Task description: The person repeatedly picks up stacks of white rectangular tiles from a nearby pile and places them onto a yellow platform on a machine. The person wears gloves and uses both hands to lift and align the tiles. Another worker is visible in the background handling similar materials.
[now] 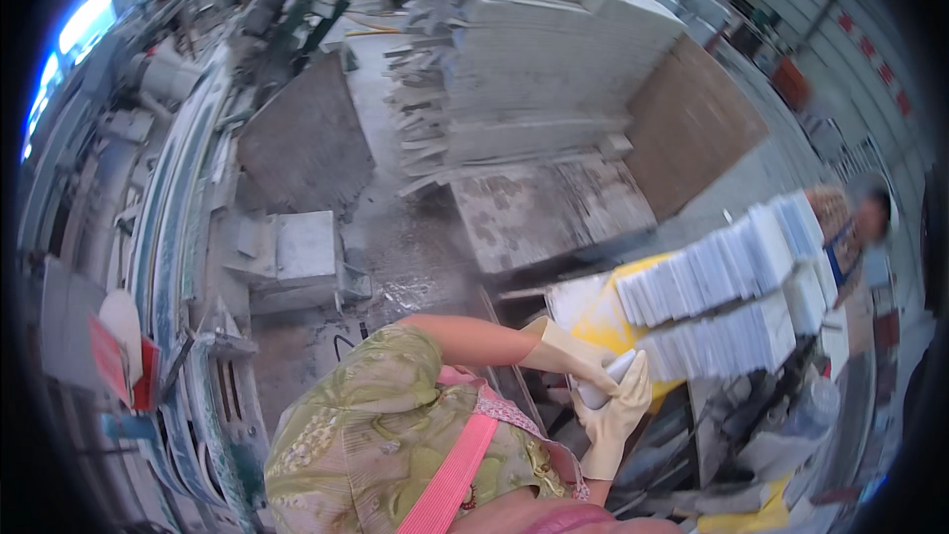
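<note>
My left hand [567,350], in a cream rubber glove, reaches in from the left with its fingers closed round a small, smooth, white-grey piece [596,396]. The gloved right hand [625,409] comes up from below and grips the same piece from its other side. Gloves cover much of it, so its exact kind cannot be told. Just beyond both hands, two rows of thin white stone-like tiles [697,287] stand on edge. They rest on a pale worktop [573,309] marked with yellow.
Another person [848,242] stands at the far right end of the tile rows. A large stack of pale slabs [554,59] rises ahead, near a brown board [697,129]. Long machine rails [168,237] run along the left. A grey block [304,247] sits on the wet floor.
</note>
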{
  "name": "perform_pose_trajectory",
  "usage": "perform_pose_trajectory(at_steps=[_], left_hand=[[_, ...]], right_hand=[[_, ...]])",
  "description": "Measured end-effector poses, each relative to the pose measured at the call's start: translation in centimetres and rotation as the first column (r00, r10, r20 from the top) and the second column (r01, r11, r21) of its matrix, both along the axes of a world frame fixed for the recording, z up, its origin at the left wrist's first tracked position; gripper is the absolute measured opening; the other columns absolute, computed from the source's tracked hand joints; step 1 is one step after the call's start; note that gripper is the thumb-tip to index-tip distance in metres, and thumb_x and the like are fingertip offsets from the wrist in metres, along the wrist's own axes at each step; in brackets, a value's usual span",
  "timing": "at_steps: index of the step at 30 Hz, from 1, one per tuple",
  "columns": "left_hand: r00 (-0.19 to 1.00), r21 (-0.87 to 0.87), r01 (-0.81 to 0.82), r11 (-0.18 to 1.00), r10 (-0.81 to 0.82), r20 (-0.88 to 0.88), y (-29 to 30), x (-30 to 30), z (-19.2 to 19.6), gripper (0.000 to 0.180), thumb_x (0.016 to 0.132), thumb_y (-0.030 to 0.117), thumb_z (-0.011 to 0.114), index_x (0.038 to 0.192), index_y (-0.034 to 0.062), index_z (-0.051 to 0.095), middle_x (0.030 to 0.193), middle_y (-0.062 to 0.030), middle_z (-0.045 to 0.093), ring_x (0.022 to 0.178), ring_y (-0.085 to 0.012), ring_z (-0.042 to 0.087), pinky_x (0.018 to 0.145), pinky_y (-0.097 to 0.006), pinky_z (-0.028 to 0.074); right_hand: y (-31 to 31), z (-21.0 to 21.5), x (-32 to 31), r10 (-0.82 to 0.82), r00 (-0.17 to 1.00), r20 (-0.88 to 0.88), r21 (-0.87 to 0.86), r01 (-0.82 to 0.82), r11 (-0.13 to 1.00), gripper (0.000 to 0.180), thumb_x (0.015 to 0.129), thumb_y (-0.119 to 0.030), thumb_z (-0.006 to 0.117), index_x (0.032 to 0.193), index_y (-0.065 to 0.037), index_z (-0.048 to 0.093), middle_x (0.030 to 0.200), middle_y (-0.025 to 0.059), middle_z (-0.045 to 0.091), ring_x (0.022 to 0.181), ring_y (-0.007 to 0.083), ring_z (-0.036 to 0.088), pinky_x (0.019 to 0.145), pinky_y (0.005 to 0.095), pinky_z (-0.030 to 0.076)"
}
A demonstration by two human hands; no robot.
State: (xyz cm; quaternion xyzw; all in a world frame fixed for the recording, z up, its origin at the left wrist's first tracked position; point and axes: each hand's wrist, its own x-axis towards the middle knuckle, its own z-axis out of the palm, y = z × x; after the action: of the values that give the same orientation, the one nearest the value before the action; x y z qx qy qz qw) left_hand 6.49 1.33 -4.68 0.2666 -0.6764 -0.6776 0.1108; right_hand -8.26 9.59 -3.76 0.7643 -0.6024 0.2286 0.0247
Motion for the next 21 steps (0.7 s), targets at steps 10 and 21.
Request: perform_pose_trajectory(at_steps=[10,21], left_hand=[[0.884,-0.204,-0.419,0.885,0.449,0.133,-1.1,6.8,0.0,0.059,0.084,0.045,0.066,0.117,-0.003,0.068,0.1,-0.0249,0.072,0.093,-0.0349,0.071,0.08,-0.043,0.056],[0.852,0.314,-0.461,0.83,0.512,-0.105,-1.3,6.1,-0.3,0.051,0.095,0.022,0.069,0.134,-0.0068,0.054,0.124,-0.0168,0.067,0.104,-0.0197,0.068,0.089,-0.036,0.056]], right_hand=[[-5.6,0.4,2.1,0.17,0.985,-0.018,0.344,-0.153,0.927,0.144,0.046,-0.057,0.092,0.16,-0.001,0.023,0.164,0.0229,0.028,0.153,0.0395,0.024,0.124,0.0528,0.017],[-4.9,-0.6,-2.2,0.086,0.992,-0.096,0.264,-0.058,0.963,0.119,0.067,-0.058,0.083,0.161,-0.011,0.029,0.163,0.0188,0.034,0.153,0.0346,0.028,0.121,0.0597,0.023]])
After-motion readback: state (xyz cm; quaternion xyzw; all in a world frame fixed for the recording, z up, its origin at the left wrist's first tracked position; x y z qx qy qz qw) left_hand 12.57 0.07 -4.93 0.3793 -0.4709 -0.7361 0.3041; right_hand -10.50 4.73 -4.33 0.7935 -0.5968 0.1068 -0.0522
